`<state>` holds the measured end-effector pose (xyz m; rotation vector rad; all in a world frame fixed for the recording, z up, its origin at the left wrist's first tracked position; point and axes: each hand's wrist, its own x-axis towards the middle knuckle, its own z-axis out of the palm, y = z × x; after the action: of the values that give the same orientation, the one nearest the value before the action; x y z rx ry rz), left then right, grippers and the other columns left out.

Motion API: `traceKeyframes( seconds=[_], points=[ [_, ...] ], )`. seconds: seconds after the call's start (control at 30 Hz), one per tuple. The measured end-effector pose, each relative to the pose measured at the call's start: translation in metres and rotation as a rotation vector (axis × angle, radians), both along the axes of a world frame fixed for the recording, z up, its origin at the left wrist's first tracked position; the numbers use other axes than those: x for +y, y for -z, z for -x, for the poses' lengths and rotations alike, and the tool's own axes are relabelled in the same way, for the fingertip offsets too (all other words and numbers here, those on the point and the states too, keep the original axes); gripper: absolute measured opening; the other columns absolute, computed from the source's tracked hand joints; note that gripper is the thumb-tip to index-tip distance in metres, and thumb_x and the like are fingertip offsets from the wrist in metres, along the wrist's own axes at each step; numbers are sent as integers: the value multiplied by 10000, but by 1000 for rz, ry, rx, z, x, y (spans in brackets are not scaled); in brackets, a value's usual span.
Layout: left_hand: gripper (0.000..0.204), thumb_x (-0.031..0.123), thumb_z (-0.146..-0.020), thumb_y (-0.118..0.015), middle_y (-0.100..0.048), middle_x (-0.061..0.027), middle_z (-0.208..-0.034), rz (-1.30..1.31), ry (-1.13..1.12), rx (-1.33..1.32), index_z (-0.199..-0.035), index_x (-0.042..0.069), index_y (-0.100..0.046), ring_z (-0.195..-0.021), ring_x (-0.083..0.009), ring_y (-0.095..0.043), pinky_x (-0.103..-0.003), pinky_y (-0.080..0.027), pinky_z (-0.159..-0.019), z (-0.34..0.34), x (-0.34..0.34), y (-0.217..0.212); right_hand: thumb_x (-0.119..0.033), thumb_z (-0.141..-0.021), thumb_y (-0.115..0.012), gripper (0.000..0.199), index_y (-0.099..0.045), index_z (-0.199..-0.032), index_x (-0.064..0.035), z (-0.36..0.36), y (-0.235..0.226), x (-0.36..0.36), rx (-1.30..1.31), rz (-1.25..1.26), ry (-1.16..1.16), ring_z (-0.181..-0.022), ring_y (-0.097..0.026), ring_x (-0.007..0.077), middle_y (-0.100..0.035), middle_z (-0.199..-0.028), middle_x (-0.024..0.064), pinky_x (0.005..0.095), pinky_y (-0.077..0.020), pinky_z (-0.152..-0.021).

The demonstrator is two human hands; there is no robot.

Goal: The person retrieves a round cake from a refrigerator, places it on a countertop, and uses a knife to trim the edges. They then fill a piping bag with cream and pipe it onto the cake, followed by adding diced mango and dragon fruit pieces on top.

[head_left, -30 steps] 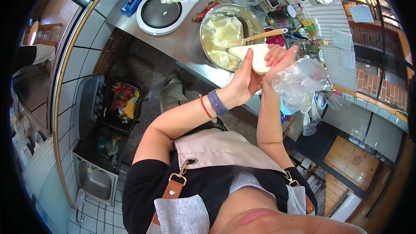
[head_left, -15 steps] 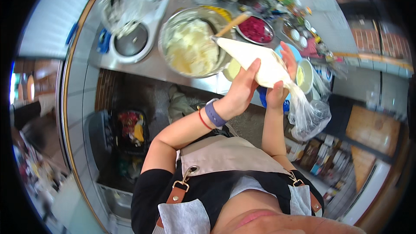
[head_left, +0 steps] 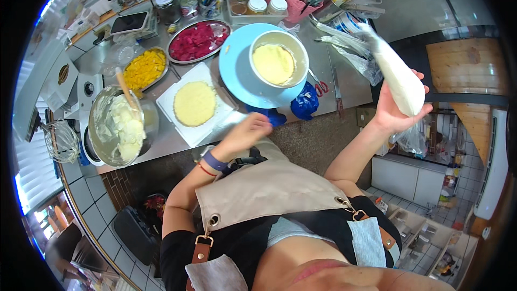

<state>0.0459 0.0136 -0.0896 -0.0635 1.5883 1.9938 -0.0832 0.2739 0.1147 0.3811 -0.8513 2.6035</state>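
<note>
My right hand [head_left: 396, 102] cradles a clear piping bag [head_left: 401, 78] full of white cream, its fingers around the thick end. The bag stands raised off the right side of the counter, narrow end up. My left hand [head_left: 250, 132] hovers at the counter's front edge with its fingers curled in and nothing showing in them. Ahead of it a round cake tin [head_left: 304, 62] with a pale sponge layer [head_left: 274, 64] inside sits on a light blue turntable [head_left: 234, 70]. Another sponge layer [head_left: 195, 104] lies on a white board [head_left: 186, 134] to the left.
A steel bowl [head_left: 97, 129] of cream holds a wooden-handled spatula [head_left: 125, 87]. Behind are dishes of diced yellow fruit [head_left: 145, 70] and magenta fruit [head_left: 199, 42]. Crumpled blue plastic [head_left: 305, 101], red-handled scissors [head_left: 321, 88] and a long knife [head_left: 337, 94] lie on the right.
My view has swung right. My left hand has come off the piping bag and dropped to the counter's edge. My right hand has carried the bag away to the right, and its narrow end now points up.
</note>
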Motion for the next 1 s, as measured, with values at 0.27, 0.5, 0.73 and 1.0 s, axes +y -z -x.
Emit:
traceKeyframes(
  seconds=[0.27, 0.5, 0.73, 1.0],
  points=[
    [339, 205, -964, -525, -558, -129, -1213, -201, -823, -418, -1240, 19, -459, -1099, -240, -578, -358, -481, -917, 16, 11, 40, -433, -1064, -131, 634, -470, -677, -62, 72, 89, -31, 98, -788, -247, -1073, -579, 331, -636, -886, 143, 446, -412, -975],
    [388, 159, -915, -578, -542, -76, -1154, -226, -967, -387, -1250, 19, -439, -1062, -201, -560, -352, -470, -924, 33, 17, 47, -334, -1075, -251, 593, -488, -616, -42, 83, 112, -77, 175, -1037, -239, -856, -610, 272, -597, -718, 127, 384, -470, -824],
    [439, 150, -920, -555, -552, -82, -1163, -140, -933, -324, -1304, 1, -401, -1070, -205, -570, -364, -479, -940, 48, -5, 44, -315, -1073, -274, 583, -461, -590, -47, 86, 107, -97, 72, -1014, -325, -751, -577, 239, -555, -643, 108, 368, -471, -781],
    [412, 144, -924, -545, -578, -82, -1139, -155, -854, -357, -1292, 3, -424, -1017, -184, -596, -353, -491, -917, 50, -17, 45, -305, -1067, -287, 575, -452, -572, -61, 101, 104, -103, 38, -1123, -248, -724, -560, 220, -540, -617, 103, 355, -467, -750]
  ],
)
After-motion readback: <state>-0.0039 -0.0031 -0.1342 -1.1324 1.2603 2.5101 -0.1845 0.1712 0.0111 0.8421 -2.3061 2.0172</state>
